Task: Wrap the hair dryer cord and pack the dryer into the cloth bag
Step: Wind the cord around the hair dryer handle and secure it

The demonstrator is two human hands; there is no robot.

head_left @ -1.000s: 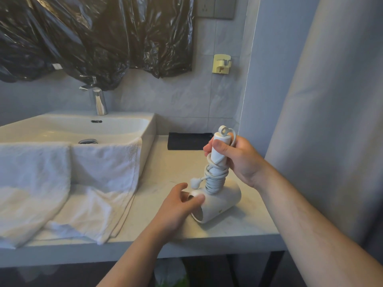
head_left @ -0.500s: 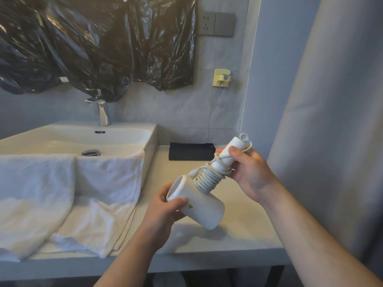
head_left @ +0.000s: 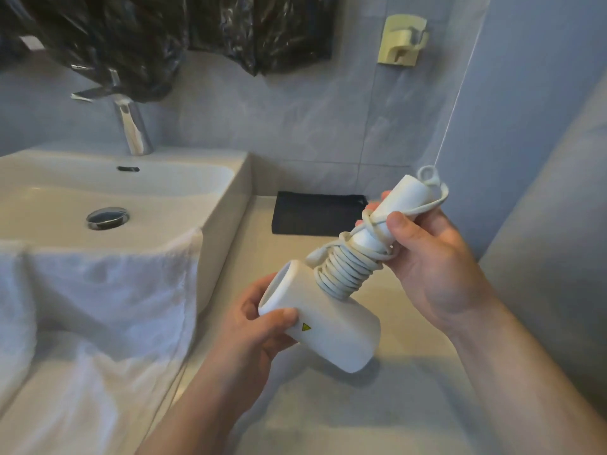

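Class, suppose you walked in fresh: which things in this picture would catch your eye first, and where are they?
At centre, a white hair dryer is held above the counter, its cord coiled round the handle: left hand gripping the barrel, right hand the handle. A towel drapes over the sink at left; a black cloth lies behind.

We see only the person's hands and forearms. The left hand (head_left: 253, 326) and the right hand (head_left: 437, 264) are bare, and so are the left forearm (head_left: 200, 408) and the right forearm (head_left: 532, 376), uncovered as far as we can follow them. The right thumb (head_left: 402, 229) shows a short, plain nail, with faint creases at the right wrist (head_left: 460, 318)
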